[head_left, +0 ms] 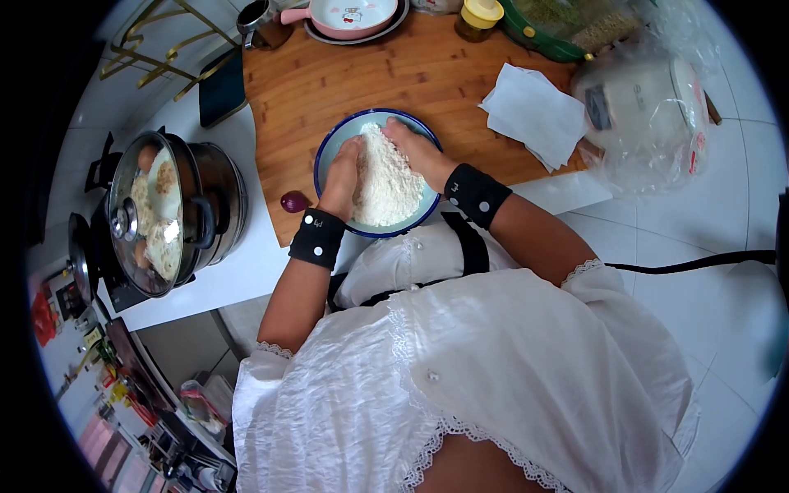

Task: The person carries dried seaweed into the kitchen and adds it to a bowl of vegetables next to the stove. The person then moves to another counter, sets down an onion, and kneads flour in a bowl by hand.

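Note:
A pale enamel bowl (429, 207) with a blue rim holds a heap of white flour (386, 193). Both of my hands are inside it. On the heap's left side lies my left hand (343, 171), touching the flour, its fingers loosely stretched and their tips partly hidden. My right hand (413, 150) rests against the upper right of the heap, fingers stretched out and partly sunk in flour. Each wrist wears a black band. Just left of the bowl, on the wooden board (329, 78), sits a small purple onion (294, 201).
A glass-lidded steamer (152, 218) containing eggs and pale food stands at left. White paper sheets (534, 115) lie right of the bowl, near a plastic-wrapped appliance (645, 115). A pink pan (353, 18), a yellow-lidded jar (477, 18) and a green container (546, 37) line the back.

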### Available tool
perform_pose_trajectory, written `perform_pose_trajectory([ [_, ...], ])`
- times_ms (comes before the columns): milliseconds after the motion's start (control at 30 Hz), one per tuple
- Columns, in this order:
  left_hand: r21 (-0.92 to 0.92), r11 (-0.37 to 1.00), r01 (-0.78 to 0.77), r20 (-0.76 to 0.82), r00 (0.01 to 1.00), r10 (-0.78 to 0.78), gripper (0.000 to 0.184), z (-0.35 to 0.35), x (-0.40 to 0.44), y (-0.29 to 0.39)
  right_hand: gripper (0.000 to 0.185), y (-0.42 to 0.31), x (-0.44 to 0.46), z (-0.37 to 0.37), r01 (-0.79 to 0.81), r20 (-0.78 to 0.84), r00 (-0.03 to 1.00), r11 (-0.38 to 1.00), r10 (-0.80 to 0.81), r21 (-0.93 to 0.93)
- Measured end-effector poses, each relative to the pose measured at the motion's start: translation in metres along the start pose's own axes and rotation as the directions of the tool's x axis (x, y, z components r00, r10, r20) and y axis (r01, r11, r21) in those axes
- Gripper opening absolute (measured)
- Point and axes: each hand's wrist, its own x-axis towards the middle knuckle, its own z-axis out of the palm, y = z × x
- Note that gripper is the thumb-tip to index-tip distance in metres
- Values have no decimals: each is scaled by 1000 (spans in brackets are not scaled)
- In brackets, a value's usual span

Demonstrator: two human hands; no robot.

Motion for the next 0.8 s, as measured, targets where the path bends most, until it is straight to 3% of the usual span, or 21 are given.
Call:
perform_pose_trajectory([
  [100,-9,1000,3,103,995,-2,33,-2,-5,2,68,2,-1,-7,-57,67,996,995,63,-87],
  [200,126,990,-69,193,980,43,30,-6,-26,11,62,-8,-23,-11,8,213,977,990,22,-140],
  [267,301,937,-175,253,962,99,31,-10,-34,9,51,9,-15,-18,242,265,950,923,-163,-299],
  [333,513,796,-322,332,929,163,37,-18,-37,4,48,15,-9,-26,440,387,886,732,-257,-520],
  [433,800,212,-561,459,800,388,55,-15,-54,3,68,18,-23,-31,588,496,797,248,-345,-770],
  [467,852,161,-498,430,842,326,71,-13,-56,2,85,19,-26,-29,531,478,837,189,-266,-826],
  [567,905,-47,-423,418,861,289,80,-5,-60,-2,87,18,-33,-17,427,428,888,-44,-169,-903],
  [700,920,-117,-375,392,863,319,85,4,-54,-10,72,35,-21,-15,412,471,767,-229,-436,-882],
  [800,936,-167,-309,350,856,379,76,12,-42,-18,64,42,-7,-9,376,391,797,-128,-461,-918],
])
